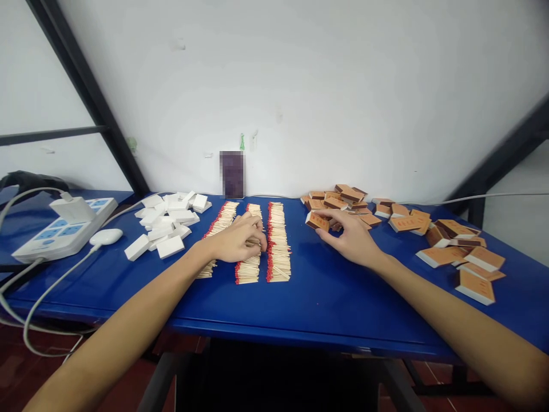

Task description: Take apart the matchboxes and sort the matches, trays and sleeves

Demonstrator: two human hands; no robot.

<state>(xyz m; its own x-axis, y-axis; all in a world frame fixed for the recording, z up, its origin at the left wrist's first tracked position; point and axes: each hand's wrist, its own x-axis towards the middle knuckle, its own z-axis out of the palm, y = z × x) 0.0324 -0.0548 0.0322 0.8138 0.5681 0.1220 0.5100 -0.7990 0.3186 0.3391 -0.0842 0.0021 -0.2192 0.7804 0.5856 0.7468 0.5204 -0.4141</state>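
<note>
My left hand (240,237) lies across the middle row of matches (247,272), its fingers curled down and closed on some of them. The fingertips are partly hidden, so how many matches they pinch does not show. Another row of red-tipped matches (278,240) runs just right of that hand, and a left row (226,214) passes partly under it. Between the thumb and fingers of my right hand (349,234) is an orange matchbox (317,221) with a white end, tilted above the blue table (326,303).
White inner trays (169,220) are heaped at the left. Orange matchbox sleeves (338,197) form a pile behind my right hand, with more boxes (454,246) scattered to the right. A power strip (64,229) with white cables occupies the left end. A blurred dark phone-like object (232,174) leans on the wall.
</note>
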